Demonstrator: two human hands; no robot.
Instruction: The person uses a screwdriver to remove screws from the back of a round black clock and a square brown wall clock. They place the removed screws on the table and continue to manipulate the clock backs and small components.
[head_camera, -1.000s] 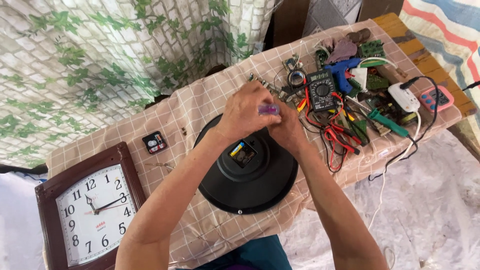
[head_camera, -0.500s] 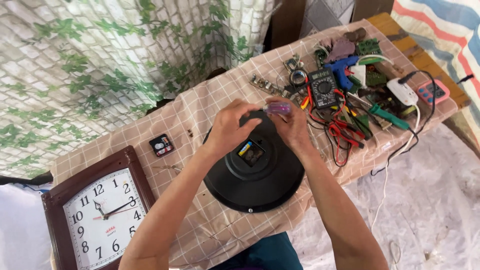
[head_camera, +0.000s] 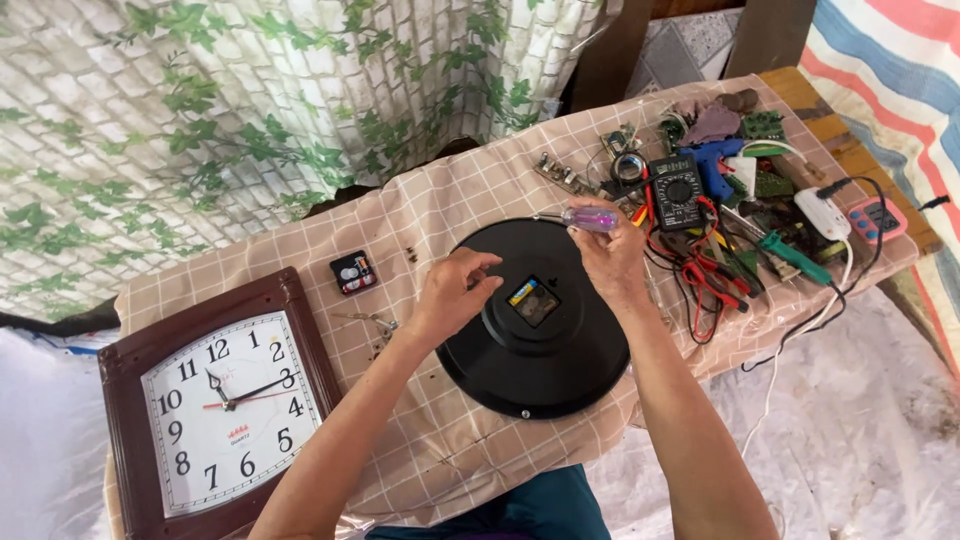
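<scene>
A round black clock back (head_camera: 540, 335) lies face-down on the checked cloth of the bench (head_camera: 440, 210), near the middle of its front edge and overhanging that edge slightly. It is a shallow dished disc of plain black plastic, with a small square movement (head_camera: 533, 301) at its centre showing a yellow and blue strip along one side.

The left hand (head_camera: 452, 292) rests on the disc's left rim, fingers loosely curled and pinched together; whether they hold anything small cannot be told. The right hand (head_camera: 612, 252) hovers over the disc's far rim with its fingers closed around a small screwdriver (head_camera: 588, 218) with a clear purple handle, the shaft pointing left.

At the bench's left end a square brown-framed wall clock (head_camera: 218, 405) lies face-up (white dial, black numerals, a small red mark under the hands). Just beyond it, towards the far edge, sits a small black square part (head_camera: 353, 272) with red dots. At the right end lie a dark multimeter (head_camera: 677, 191) with red and black leads, a blue glue gun (head_camera: 712, 163), green circuit boards (head_camera: 762, 125), a white plug adapter (head_camera: 822, 213) and a pink keypad device (head_camera: 877, 218).
</scene>
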